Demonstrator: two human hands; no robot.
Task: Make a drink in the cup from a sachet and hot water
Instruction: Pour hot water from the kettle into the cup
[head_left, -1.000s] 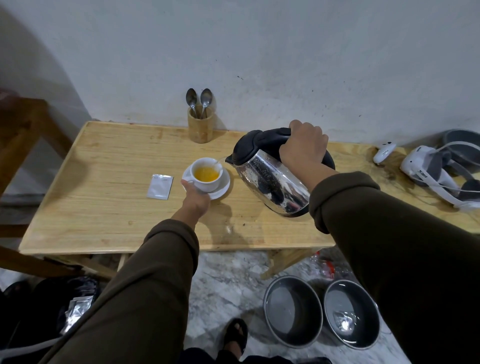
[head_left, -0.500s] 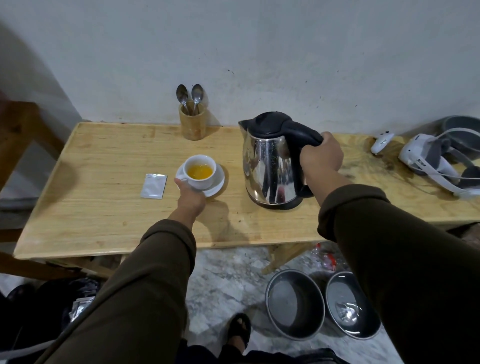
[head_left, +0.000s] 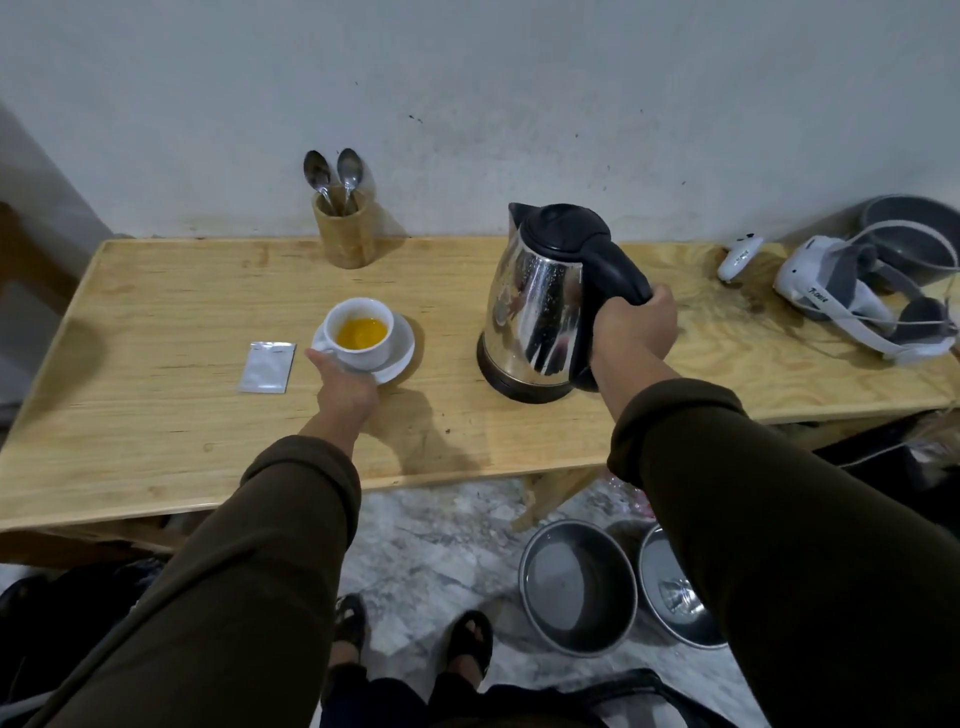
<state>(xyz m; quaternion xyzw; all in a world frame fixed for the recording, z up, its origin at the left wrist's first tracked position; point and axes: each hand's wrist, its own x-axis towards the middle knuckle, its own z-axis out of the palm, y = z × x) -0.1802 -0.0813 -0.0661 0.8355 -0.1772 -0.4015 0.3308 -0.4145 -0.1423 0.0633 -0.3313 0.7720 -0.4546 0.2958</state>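
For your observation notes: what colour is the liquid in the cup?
Orange-yellow, inside the white cup; seen best in the head view.

A pale wooden table (head_left: 156, 322) stands against a plain grey-white wall (head_left: 519, 104) marked with small dark specks. Below the table lies a mottled marble floor (head_left: 431, 545), and dark wooden furniture (head_left: 21, 249) shows at the left edge.
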